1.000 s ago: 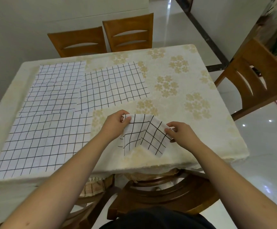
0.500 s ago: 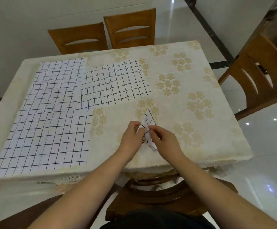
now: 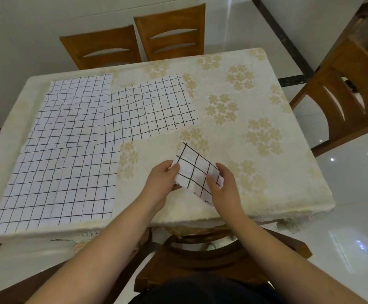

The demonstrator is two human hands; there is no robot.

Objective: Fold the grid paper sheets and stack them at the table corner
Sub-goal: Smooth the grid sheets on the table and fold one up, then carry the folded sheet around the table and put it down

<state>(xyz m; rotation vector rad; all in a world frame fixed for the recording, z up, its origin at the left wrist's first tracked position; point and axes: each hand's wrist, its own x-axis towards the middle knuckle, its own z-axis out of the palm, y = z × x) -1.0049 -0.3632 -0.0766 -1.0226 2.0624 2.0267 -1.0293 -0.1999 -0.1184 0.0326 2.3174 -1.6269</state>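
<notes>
Folding is under way: we pinch the folded sheet [image 3: 197, 172] at lower centre, left hand [image 3: 162, 179] and right hand [image 3: 223, 186] gripping opposite edges. Three flat sheets [image 3: 64, 185] wait at left. Next, we judge, comes creasing, then stacking it at a table [image 3: 288, 172] corner.

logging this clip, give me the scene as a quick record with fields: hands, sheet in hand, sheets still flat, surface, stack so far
left hand: left hand grips the folded sheet's left edge
right hand: right hand pinches its right edge
sheet in hand: folded grid sheet, held just above the table's near edge
sheets still flat: three; far-left sheet, far-middle sheet, near-left sheet
surface: table under a cream floral cloth
stack so far: none visible at any corner
</notes>
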